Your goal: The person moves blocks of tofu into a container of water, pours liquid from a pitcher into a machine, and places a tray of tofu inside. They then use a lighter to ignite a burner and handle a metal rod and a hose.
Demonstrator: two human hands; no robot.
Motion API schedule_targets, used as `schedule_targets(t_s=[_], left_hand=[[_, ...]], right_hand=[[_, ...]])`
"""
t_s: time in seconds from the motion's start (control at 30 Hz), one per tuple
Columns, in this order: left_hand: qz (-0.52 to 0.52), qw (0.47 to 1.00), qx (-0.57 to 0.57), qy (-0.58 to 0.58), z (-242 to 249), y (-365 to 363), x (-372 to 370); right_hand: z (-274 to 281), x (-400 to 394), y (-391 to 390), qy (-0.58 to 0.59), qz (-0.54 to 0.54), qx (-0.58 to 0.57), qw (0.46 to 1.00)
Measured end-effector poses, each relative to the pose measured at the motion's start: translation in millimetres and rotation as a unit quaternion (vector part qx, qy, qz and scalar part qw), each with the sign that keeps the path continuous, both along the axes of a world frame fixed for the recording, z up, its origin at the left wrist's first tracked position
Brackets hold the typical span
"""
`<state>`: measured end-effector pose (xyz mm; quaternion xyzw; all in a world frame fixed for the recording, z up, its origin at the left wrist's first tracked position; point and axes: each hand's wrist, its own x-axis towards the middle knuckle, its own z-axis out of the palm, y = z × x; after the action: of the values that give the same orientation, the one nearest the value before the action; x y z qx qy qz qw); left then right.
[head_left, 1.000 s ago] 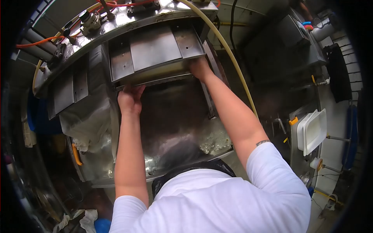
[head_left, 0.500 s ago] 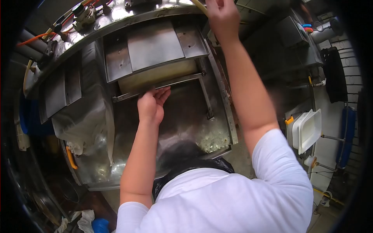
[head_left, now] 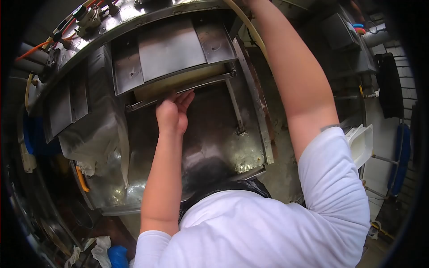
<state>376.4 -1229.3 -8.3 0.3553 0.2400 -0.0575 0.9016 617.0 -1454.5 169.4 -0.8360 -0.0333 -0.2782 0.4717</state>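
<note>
Left hand: my left hand [head_left: 172, 117] touches the narrow grey metal bar [head_left: 208, 82] with bent fingers; I cannot tell if they grip it.
Right hand: I see my right hand [head_left: 251, 2] only partly, at the top edge; its state I cannot tell.
Steel unit: the wide silver rectangular metal unit [head_left: 172, 49] is above the bar, over a pale yellow panel [head_left: 184, 81].
</note>
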Motion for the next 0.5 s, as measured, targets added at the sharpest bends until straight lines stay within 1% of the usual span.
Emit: schedule_targets(t_s=[0.03, 0.07, 0.1, 0.13, 0.17, 0.23, 0.27, 0.33, 0.37, 0.4, 0.43, 0.47, 0.5], left_hand=[[-0.007, 1.000, 0.001, -0.004, -1, 0, 1], [-0.005, 1.000, 0.002, -0.003, -1, 2, -2], [-0.013, 1.000, 0.001, 0.022, 0, 5, -9], [-0.021, 0.999, 0.000, 0.043, 2, 8, -14], [-0.022, 0.999, 0.001, 0.038, 5, 11, -24], [-0.030, 0.994, 0.084, 0.059, 11, 22, -54], [-0.028, 0.994, 0.086, 0.057, 12, 28, -68], [-0.069, 0.981, 0.170, 0.062, 18, 40, -92], [-0.070, 0.981, 0.172, 0.053, 19, 46, -103], [-0.074, 0.978, 0.186, 0.057, 18, 53, -115], [-0.079, 0.974, 0.201, 0.063, 17, 59, -129], [-0.082, 0.969, 0.227, 0.059, 18, 63, -141], [-0.076, 0.969, 0.228, 0.051, 21, 66, -153]], right_hand=[[-2, 6, -11, 0.001, 0.002, 0.000, 1.000], [-7, 15, -28, 0.009, 0.134, 0.101, 0.986], [-14, 24, -49, 0.017, 0.260, 0.200, 0.945], [-18, 32, -74, 0.034, 0.234, 0.290, 0.927], [-19, 40, -86, 0.030, 0.234, 0.290, 0.927], [-15, 55, -91, 0.076, 0.186, 0.288, 0.936], [-13, 53, -87, 0.069, 0.189, 0.300, 0.933], [-15, 51, -85, 0.057, 0.176, 0.302, 0.935], [-19, 50, -88, 0.047, 0.160, 0.303, 0.938], [-31, 68, -100, 0.051, 0.187, 0.294, 0.936], [-20, 47, -82, 0.032, 0.061, 0.238, 0.969], [-17, 50, -86, 0.021, 0.021, 0.123, 0.992], [-10, 42, -81, 0.010, -0.021, 0.007, 1.000]])
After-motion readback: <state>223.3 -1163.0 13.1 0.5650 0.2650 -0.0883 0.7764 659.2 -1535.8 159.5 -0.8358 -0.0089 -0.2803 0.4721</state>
